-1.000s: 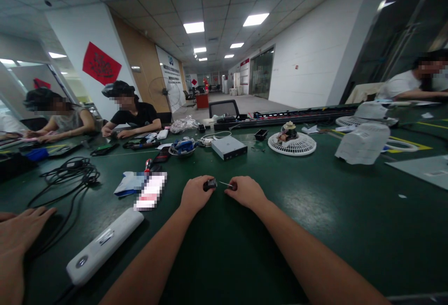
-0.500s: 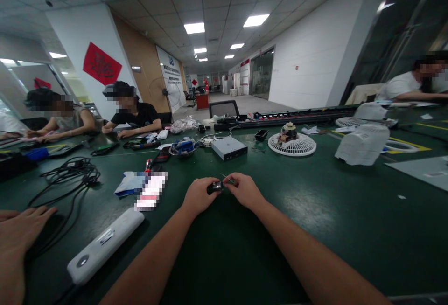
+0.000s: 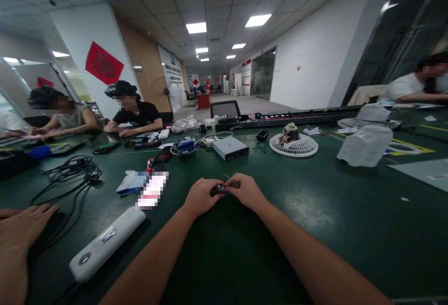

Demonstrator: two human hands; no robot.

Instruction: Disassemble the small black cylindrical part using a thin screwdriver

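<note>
Pointing up-left, a thin rod point(image 3: 229, 178) slants near the crosswise dark part point(image 3: 217, 189).

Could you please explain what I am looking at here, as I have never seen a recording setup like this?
There is no robot: a person works with two bare hands, and every picture comes from one camera worn on that person's head, facing forward and down. The left hand holds a small dark part; the right hand, close against it, holds a thin metal rod. The part is too small to identify. Another person's hand rests at the left edge. On the green table lie a long white device, tangled black cables, what looks like an optical drive and a white fan grille. Co-workers sit farther back.
</note>
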